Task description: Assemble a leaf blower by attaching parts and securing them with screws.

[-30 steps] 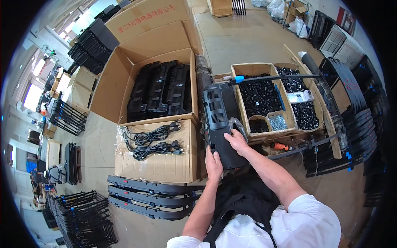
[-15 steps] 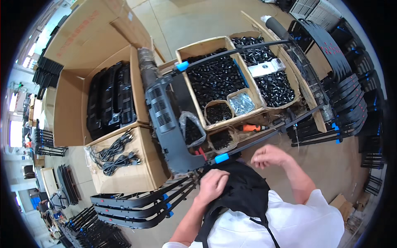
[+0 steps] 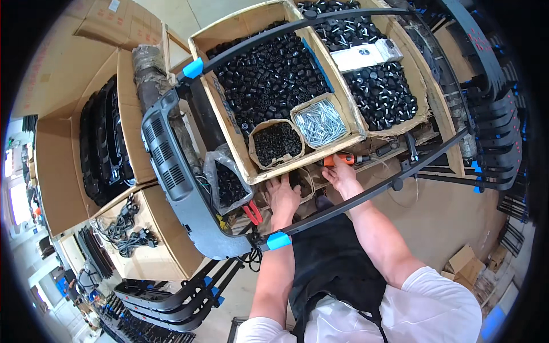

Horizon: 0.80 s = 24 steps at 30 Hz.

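My right hand (image 3: 342,175) is closed around the orange body of a power screwdriver (image 3: 346,156), just in front of the wooden parts box. My left hand (image 3: 282,198) reaches with fingers stretched out to the near edge of that box, over a small open carton (image 3: 303,184) that it partly hides. Both forearms pass through a large black frame (image 3: 366,193) with a grey vented housing (image 3: 170,161) on its left end and blue tape (image 3: 278,240) near its corner. Red-handled pliers (image 3: 252,212) lie to the left of my left hand.
The wooden box (image 3: 249,171) holds black plastic caps (image 3: 274,80), silver screws (image 3: 320,123) and small black screws (image 3: 277,144). To its right are black-headed bolts (image 3: 383,94). A large carton (image 3: 54,166) of black housings and coiled cables (image 3: 128,231) stand left. Curved black frames (image 3: 492,137) are stacked right.
Both hands have moved forward through the frame. My right hand has taken hold of the power screwdriver; my left has reached the box's near edge. The view has moved closer to the bench.
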Tool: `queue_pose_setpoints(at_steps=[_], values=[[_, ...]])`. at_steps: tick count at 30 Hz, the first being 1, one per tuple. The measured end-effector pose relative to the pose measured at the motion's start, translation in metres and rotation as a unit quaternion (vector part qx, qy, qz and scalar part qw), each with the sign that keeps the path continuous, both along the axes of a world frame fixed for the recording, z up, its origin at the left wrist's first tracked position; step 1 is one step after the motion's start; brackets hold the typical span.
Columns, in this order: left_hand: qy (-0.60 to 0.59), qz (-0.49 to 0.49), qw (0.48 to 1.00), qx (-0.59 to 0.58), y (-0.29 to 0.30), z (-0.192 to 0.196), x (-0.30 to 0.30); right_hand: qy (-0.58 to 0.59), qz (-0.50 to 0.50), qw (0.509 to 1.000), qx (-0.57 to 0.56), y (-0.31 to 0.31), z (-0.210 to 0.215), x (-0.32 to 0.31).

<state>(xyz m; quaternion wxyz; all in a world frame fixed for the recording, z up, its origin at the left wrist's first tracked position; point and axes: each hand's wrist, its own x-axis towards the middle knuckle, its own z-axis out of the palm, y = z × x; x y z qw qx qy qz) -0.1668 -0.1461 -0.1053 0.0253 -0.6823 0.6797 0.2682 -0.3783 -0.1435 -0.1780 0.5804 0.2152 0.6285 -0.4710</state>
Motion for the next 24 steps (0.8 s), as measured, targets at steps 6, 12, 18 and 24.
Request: queue_pose_setpoints(at_steps=[6,12,18,24], values=[[-0.047,-0.050,0.990,0.124,-0.017,0.003,0.006,0.162,-0.001,0.987,-0.014,-0.013,0.003,0.008],[-0.031,-0.032,0.979,0.198,-0.020,-0.005,0.002,-0.072,0.067,0.986,-0.138,0.012,0.033,-0.055],[0.065,0.005,0.988,0.142,-0.018,-0.024,0.014,-0.025,0.105,0.984,-0.142,0.078,0.078,-0.063],[0.257,0.130,0.928,0.235,-0.027,-0.019,0.017,-0.046,0.043,0.985,-0.163,0.147,0.120,-0.052]])
